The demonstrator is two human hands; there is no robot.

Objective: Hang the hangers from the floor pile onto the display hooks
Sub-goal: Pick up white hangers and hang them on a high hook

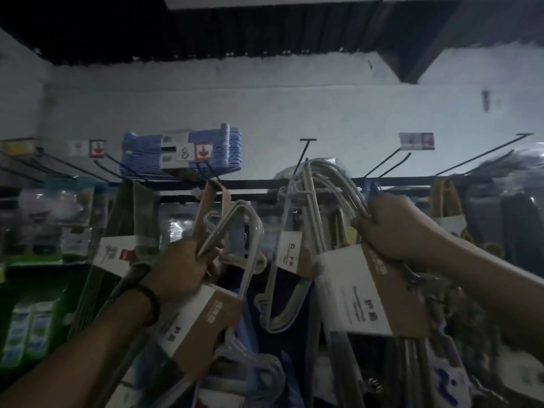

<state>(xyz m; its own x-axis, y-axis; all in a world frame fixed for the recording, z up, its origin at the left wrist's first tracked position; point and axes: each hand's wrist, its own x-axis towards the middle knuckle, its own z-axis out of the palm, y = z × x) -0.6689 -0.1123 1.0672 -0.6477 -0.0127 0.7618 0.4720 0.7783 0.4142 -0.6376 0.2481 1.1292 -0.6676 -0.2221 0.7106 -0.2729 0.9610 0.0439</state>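
Note:
My left hand [182, 269] grips a bundle of white hangers [232, 228] wrapped in a brown and white card sleeve [206, 322], held up below the rail. My right hand [394, 228] grips a second bundle of pale hangers [326, 184] with its own card sleeve [362, 293]. The hook ends of that bundle are raised to a black display hook [303, 154] that juts from the rail; whether they sit on it I cannot tell. More sleeved white hangers [282, 290] dangle between my hands.
A black rail [253, 184] runs across with several long empty hooks [388, 163] pointing toward me. A blue hanger pack [182, 154] with a price tag sits up left. Bagged goods hang left and right; green shelving [32, 290] stands at the lower left.

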